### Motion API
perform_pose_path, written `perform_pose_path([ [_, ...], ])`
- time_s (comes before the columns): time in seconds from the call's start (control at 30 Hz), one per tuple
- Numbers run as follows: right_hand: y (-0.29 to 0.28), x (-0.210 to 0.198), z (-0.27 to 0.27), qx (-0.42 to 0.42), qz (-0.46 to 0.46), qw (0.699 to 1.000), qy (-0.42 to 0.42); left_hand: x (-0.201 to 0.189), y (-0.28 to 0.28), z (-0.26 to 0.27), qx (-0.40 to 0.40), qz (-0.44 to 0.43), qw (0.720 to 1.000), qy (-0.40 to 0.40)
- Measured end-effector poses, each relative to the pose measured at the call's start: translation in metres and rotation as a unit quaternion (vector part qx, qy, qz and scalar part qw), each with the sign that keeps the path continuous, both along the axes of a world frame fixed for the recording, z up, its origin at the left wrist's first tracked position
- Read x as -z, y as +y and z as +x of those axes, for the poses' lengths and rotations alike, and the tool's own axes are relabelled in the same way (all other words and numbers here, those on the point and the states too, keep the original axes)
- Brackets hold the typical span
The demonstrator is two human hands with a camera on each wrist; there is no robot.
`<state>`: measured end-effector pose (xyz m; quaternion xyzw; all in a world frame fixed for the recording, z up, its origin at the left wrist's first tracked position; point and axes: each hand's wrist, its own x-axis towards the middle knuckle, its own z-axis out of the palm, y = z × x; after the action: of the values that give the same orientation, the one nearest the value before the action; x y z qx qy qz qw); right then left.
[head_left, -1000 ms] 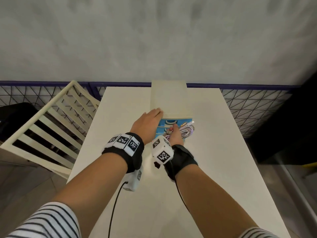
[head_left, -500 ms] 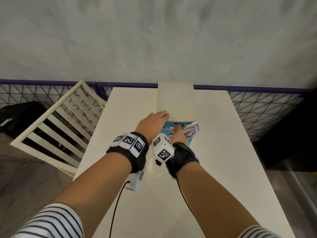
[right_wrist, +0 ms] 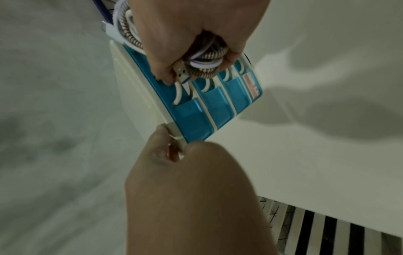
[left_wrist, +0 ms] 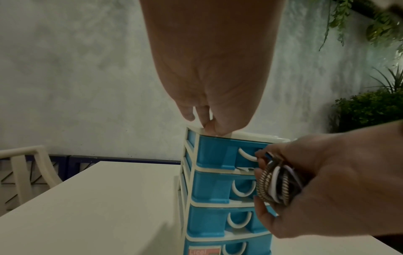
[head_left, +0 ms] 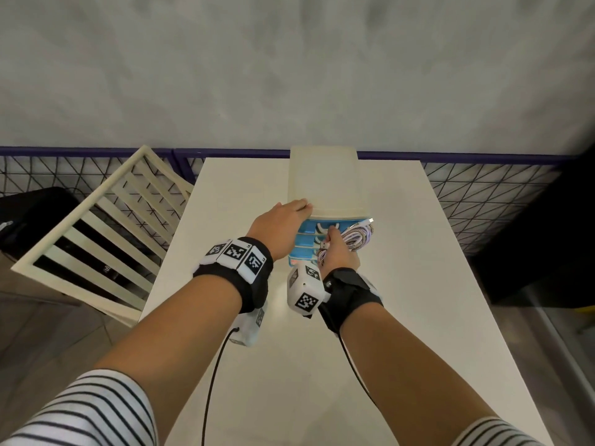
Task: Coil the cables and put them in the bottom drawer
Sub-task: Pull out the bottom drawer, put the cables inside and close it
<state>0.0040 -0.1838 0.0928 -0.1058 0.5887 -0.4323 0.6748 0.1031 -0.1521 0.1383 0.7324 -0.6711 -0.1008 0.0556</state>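
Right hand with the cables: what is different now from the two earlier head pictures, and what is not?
Very little. The right hand, gripping the coiled cables, seems to have crept slightly up the drawer fronts and now reaches the top drawer's handle. Nothing was taken hold of or let go. The left hand keeps its grip on the top front edge of the drawer unit, which has not moved on the table.

The head view is bright and even, with curved edges. Both wrist views are dim, greenish and soft; broad shadows lie on the table [right_wrist: 294, 155].
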Motion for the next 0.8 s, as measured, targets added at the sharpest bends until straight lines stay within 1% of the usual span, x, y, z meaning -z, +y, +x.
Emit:
perform_pose_path([
  [0.13, 0.010, 0.011, -0.007, 0.006, -0.015, 1.000, -0.005, 0.005, -0.001, 0.002, 0.008, -0.011, 1.000, 0.000],
  [0.23, 0.026, 0.014, -0.023, -0.007, -0.021, 1.000, -0.008, 0.008, -0.002, 0.005, 0.008, -0.017, 1.000, 0.001],
  [0.4, 0.054, 0.021, -0.048, -0.042, 0.006, 0.999, -0.001, 0.014, -0.001, 0.009, 0.027, -0.032, 0.999, 0.002],
  [0.5, 0.063, 0.023, -0.055, -0.048, 0.001, 0.999, 0.009, 0.015, -0.001, 0.010, 0.032, -0.043, 0.999, 0.001],
  [0.57, 0.066, 0.021, -0.058, -0.044, -0.013, 0.999, 0.021, 0.016, -0.001, 0.010, 0.035, -0.044, 0.998, 0.003],
  [0.7, 0.067, 0.005, -0.074, -0.010, -0.063, 0.997, 0.041, 0.016, 0.000, 0.009, 0.030, -0.042, 0.999, 0.012],
  [0.77, 0.061, -0.011, -0.086, -0.017, -0.114, 0.990, 0.077, 0.016, 0.000, 0.007, 0.029, -0.046, 0.998, 0.017],
  [0.8, 0.054, -0.019, -0.091, -0.041, -0.147, 0.982, 0.111, 0.016, 0.000, 0.007, 0.028, -0.046, 0.998, 0.017],
])
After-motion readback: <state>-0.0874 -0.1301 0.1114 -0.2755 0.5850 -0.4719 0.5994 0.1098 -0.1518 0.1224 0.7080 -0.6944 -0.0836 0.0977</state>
